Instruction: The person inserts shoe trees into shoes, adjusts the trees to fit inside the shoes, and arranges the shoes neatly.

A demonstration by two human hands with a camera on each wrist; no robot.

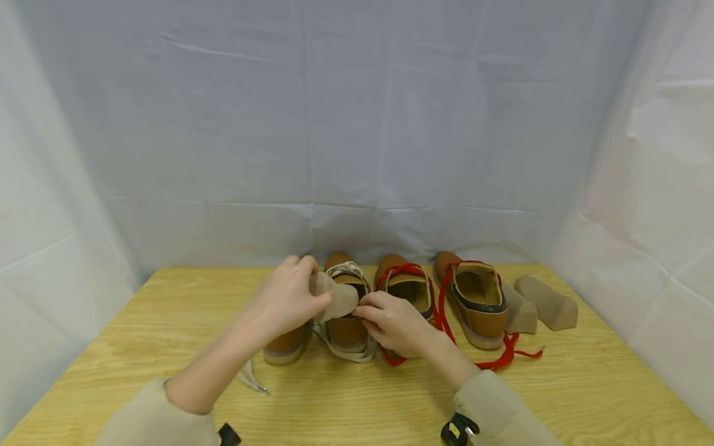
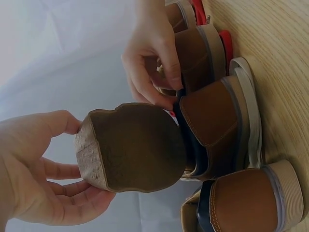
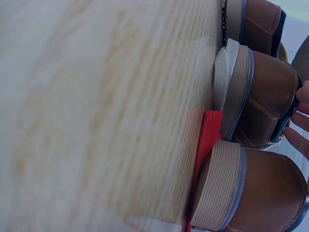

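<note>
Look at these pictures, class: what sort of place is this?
Probably a staged recording booth, not a home: white sheets hang on all sides of a bare wooden table, and four shoes stand in a row.

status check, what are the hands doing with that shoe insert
Left hand grips tan shoe insert over beige-laced shoe. Right hand pinches that shoe's heel collar. Red-laced shoe crowds alongside.

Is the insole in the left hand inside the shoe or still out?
Out: the left hand holds the insole above the shoe.
</note>
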